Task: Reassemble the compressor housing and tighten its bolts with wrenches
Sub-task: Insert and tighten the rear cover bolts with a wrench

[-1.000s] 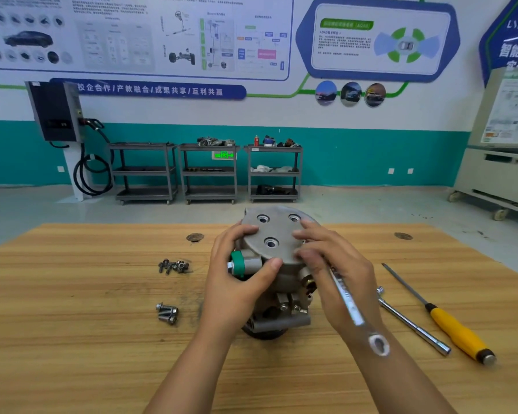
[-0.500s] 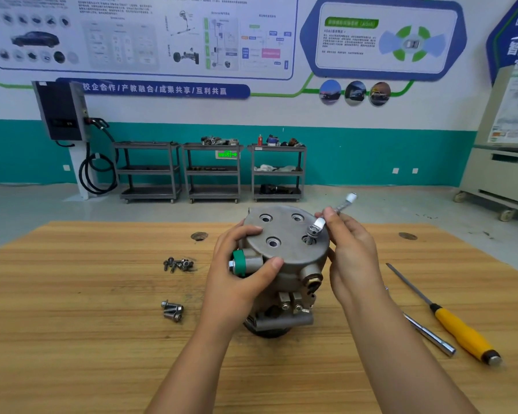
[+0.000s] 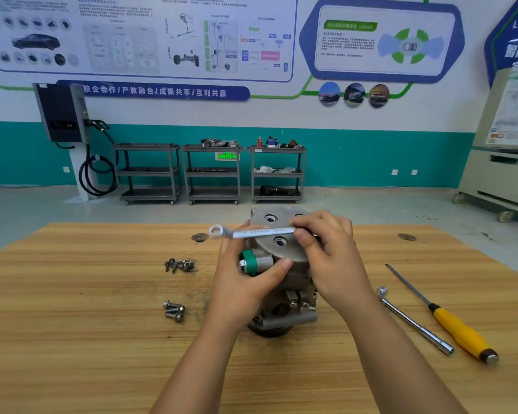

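On the wooden table (image 3: pixel 72 324), near its middle, the compressor housing (image 3: pixel 284 253) stands upright. The left hand (image 3: pixel 243 291) grips its side, thumb beside the green fitting (image 3: pixel 249 262). The right hand (image 3: pixel 332 258) pinches 1 wrench (image 3: pixel 251 233), held level over the top plate, ring end pointing left.

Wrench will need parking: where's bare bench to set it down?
Bare bench left of the bolts and screw pile, out to the edge. Also the far right corner, beyond the screwdriver tip. Crowded: round the compressor, where the left hand and right hand are, and the strip with the L-handle wrench beside the screwdriver.
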